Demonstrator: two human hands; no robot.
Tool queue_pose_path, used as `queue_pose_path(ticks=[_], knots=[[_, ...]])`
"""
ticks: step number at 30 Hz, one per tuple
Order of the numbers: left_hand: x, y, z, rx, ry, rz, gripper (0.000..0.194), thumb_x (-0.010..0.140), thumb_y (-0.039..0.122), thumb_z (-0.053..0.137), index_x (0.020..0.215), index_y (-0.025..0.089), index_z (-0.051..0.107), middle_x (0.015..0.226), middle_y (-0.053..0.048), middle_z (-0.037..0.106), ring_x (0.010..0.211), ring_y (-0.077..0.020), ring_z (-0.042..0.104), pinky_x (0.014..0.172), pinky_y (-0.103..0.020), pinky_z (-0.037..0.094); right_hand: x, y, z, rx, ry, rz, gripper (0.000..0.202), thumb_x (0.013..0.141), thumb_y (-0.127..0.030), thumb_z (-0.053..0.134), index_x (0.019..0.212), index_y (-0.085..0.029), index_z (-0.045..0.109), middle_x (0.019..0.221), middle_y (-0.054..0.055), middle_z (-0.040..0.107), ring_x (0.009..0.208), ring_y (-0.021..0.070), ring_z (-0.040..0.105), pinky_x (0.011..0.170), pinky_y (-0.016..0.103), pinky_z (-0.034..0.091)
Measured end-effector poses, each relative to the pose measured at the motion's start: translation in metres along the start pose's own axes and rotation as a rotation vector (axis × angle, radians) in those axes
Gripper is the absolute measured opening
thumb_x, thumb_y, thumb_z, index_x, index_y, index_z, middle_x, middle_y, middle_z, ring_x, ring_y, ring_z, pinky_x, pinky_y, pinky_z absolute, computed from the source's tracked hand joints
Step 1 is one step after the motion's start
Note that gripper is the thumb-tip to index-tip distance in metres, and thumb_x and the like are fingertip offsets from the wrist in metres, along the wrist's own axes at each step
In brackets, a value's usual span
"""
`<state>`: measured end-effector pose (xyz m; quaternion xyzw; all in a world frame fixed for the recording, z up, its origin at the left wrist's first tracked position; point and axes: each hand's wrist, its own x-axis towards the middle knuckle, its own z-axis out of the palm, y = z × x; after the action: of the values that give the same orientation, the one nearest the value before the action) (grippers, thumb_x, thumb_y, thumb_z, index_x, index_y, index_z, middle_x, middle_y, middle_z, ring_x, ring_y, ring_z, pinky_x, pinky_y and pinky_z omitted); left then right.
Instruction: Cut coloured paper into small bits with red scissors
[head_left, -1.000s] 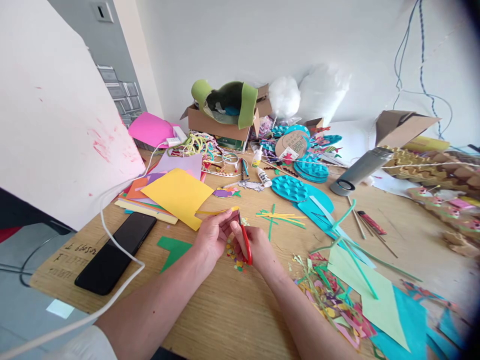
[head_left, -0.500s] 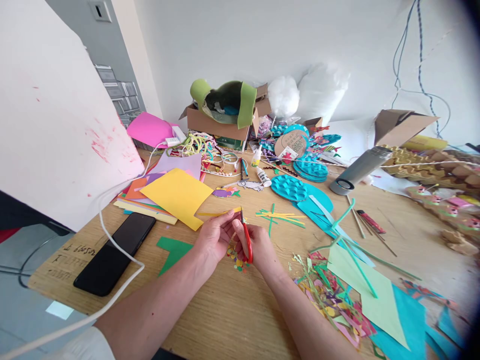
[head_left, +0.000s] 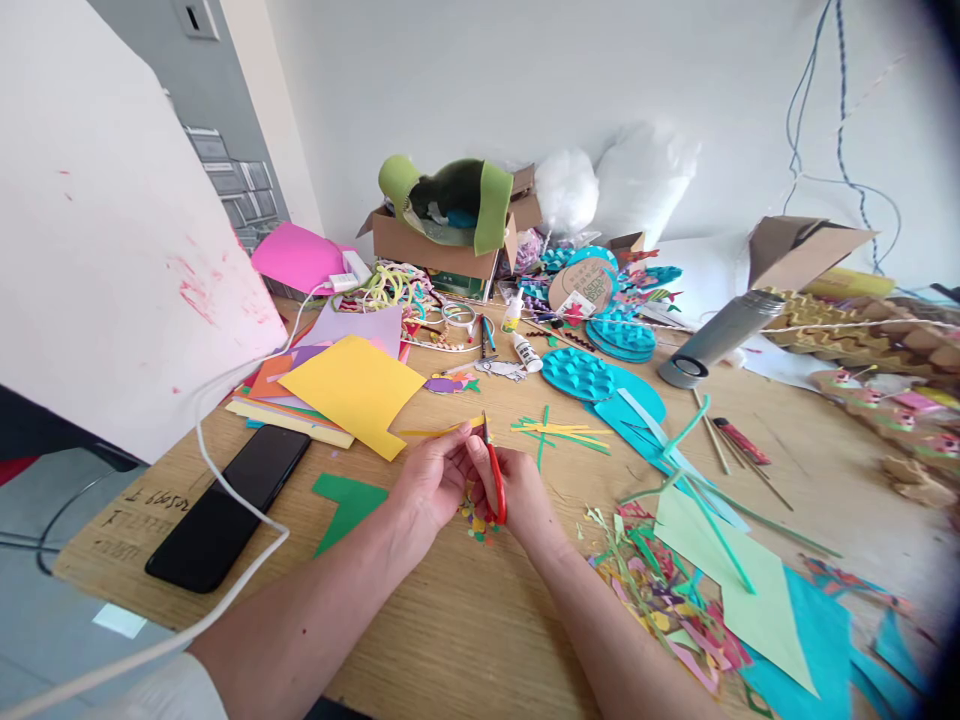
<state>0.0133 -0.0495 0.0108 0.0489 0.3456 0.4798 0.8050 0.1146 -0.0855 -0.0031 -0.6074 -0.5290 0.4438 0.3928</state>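
Observation:
My left hand (head_left: 431,470) pinches a narrow yellow paper strip (head_left: 420,432), which points out to the left. In my right hand (head_left: 523,495) are red-handled scissors (head_left: 496,482), their blades upward at the strip's right end. Both hands are close together over the middle of the table. Small round paper bits (head_left: 480,524) lie below them, partly hidden by the fingers. Thin yellow and green strips (head_left: 562,432) cross each other just right of the scissors. Left of my left hand are a yellow sheet (head_left: 349,390) and a green paper piece (head_left: 349,508).
A black phone (head_left: 229,508) and white cable (head_left: 259,515) lie at the left. Colourful scraps (head_left: 675,600) and a pale green sheet (head_left: 739,570) are at the right. Behind stand glue bottles (head_left: 527,352), blue ovals (head_left: 577,374) and a grey flask (head_left: 720,338).
The scissor blades look closer together at the strip. Both hands stay in nearly the same place, and the view has shifted very slightly.

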Motion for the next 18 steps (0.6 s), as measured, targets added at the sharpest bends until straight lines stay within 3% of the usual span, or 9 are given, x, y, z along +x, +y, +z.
queue_pose_path(ticks=[18], knots=[[-0.0008,-0.001,-0.0002,0.02,-0.009,-0.012,0.005,0.069,0.012,0.07,0.067,0.012,0.065,0.067,-0.004,0.067,0.056,-0.011,0.061,0.057,-0.021,0.05,-0.0002,-0.0015,-0.0004,0.01,0.006,0.013,0.06,0.081,-0.071,0.043,0.055,-0.017,0.049,0.041,0.001,0.051,0.031,0.011,0.048,0.031,0.018,0.034]])
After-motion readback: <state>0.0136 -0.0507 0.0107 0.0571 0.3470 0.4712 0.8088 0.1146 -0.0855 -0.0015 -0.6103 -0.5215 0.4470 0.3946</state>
